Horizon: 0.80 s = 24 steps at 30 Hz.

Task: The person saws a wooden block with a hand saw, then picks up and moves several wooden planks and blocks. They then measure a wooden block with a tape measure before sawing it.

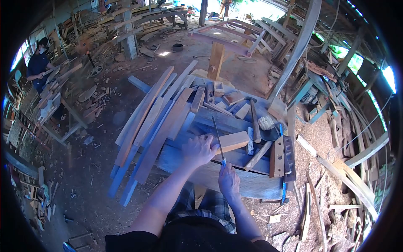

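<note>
At the far left, beyond the bench, a person in dark clothing [37, 63] stands among lumber with a piece of wood in hand. Nearer, long planks [161, 130] lie stacked in a loose fan, pointing away and slightly right, overhanging the bench's left side. Just right of them, the left hand [197, 150] lies over the left end of a wooden block [234, 142], fingers bent and slightly parted; whether the thumb closes beneath cannot be told. The block lies on the bench [262, 182], its long axis running sideways, the right end a little farther off. A thin, dark blade [217, 132] crosses its left part, close beside the left fingertips, pointing away from the body. The right hand [229, 179], on the block's near side, wraps its fingers round the blade's blue handle [223, 163]; the left is nearer the block. Farther right lie a hammer [255, 122], a short strip [258, 156] slanting beside the block, and a holed wooden piece [276, 157] near the bench's right edge.
</note>
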Each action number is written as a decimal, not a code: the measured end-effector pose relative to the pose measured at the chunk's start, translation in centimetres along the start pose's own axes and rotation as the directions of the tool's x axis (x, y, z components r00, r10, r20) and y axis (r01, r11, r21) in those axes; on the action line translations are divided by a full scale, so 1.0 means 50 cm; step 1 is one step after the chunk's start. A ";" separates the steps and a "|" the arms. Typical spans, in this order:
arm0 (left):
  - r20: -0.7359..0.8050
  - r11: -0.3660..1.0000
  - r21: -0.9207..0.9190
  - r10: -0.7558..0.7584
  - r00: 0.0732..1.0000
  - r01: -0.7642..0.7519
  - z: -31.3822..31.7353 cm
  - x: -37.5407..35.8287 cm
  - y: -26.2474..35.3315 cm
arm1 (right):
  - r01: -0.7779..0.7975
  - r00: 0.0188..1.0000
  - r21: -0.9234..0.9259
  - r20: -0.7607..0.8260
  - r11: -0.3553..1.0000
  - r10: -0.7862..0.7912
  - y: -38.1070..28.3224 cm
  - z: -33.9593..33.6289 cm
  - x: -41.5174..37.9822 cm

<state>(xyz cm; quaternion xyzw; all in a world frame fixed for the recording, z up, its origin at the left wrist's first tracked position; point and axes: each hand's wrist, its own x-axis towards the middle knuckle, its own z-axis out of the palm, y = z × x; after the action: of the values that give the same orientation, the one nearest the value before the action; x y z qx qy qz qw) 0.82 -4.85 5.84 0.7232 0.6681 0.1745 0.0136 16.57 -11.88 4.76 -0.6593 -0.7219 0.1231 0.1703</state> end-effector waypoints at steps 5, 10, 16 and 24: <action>0.027 0.999 0.020 0.025 0.999 -0.026 -0.015 -0.004 0.004 | 0.069 0.997 0.051 -0.036 0.996 -0.067 -0.012 0.013 0.067; 0.023 1.000 -0.004 -0.006 1.000 0.006 -0.018 0.003 0.004 | 0.046 0.999 -0.001 -0.022 0.999 -0.046 -0.023 0.017 0.088; 0.041 0.996 -0.089 -0.018 0.999 0.021 0.007 0.004 0.007 | 0.021 0.999 0.032 -0.031 0.999 -0.020 -0.016 0.017 0.072; 0.059 0.998 -0.041 -0.043 0.997 0.046 0.005 0.008 0.009 | -0.042 0.999 -0.012 0.020 0.999 0.042 -0.022 -0.006 0.047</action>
<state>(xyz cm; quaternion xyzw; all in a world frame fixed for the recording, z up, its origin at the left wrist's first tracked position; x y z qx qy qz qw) 1.36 -4.44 5.81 0.7126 0.6794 0.1672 0.0524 15.50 -9.64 5.66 -0.6740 -0.7103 0.1293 0.1563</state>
